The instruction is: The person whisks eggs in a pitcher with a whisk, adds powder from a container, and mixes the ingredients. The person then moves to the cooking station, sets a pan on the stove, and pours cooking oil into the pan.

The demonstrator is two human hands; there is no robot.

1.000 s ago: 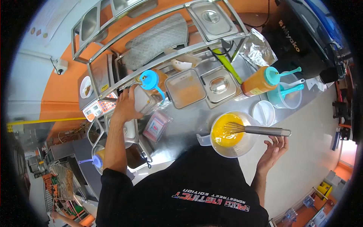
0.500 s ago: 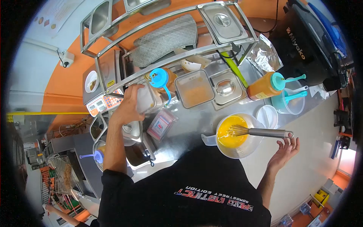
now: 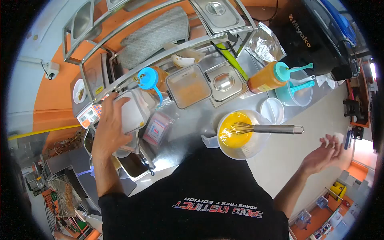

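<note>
My left hand (image 3: 108, 130) grips the left edge of a white-topped rectangular container (image 3: 133, 112), fingers along its side and thumb near its front corner. Just right of it lies a clear packet with a pink-and-blue label (image 3: 157, 129). My right hand (image 3: 323, 155) is open and holds nothing, out past the counter's right side with fingers spread. To its left stands a clear plastic jug (image 3: 260, 140) of yellow liquid like beaten egg. A metal whisk (image 3: 276, 129) rests in the jug, its handle jutting right over the rim.
Behind the jug are a lidded steel pan (image 3: 226, 82), a clear-lidded tub (image 3: 189, 86), a blue-capped bottle (image 3: 149, 78) and a teal-capped sauce bottle (image 3: 267, 80). A teal-handled tool stands in a clear tub (image 3: 306, 98). A metal rack (image 3: 168, 52) spans the back; a scale (image 3: 89, 117) sits left.
My right hand has moved away from the whisk handle, to the right. The white-topped container has shifted toward me in my left hand. The camera view has turned slightly right.
</note>
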